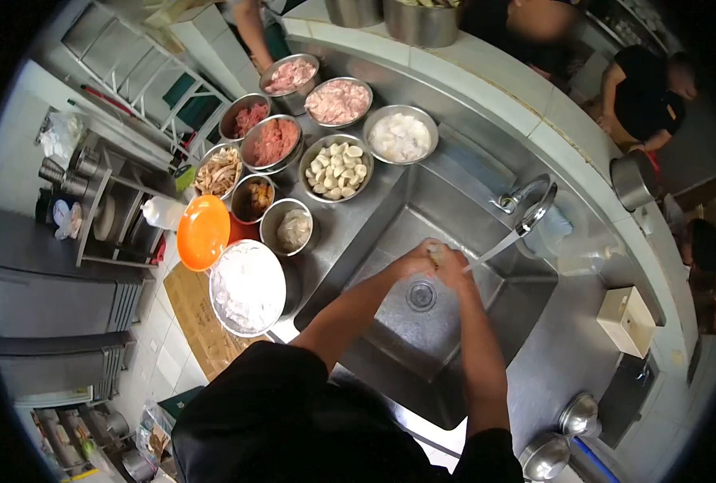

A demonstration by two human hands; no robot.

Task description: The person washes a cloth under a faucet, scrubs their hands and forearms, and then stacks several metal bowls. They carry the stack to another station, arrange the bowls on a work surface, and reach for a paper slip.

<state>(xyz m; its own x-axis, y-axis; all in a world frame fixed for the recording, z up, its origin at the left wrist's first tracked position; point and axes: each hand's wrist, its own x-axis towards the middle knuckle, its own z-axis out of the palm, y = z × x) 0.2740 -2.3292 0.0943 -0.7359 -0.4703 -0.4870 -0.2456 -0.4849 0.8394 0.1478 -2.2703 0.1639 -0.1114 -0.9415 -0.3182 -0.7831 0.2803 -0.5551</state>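
Over the steel sink (374, 282), my left hand (416, 259) and my right hand (453, 267) are pressed together with curled fingers. A small pale yellowish patch shows between them, too small and covered to name. The running tap (535, 211) sends a stream of water (493, 251) down to my right hand. Below both hands lies the round drain (421, 296).
Left of the sink stand metal bowls of raw meat (338, 102), pale round pieces (336, 171) and white powder (248, 287), beside an orange bowl (202, 233). A cream box (625, 320) and ladles (577, 415) lie right. Other people stand beyond the tiled ledge (503, 84).
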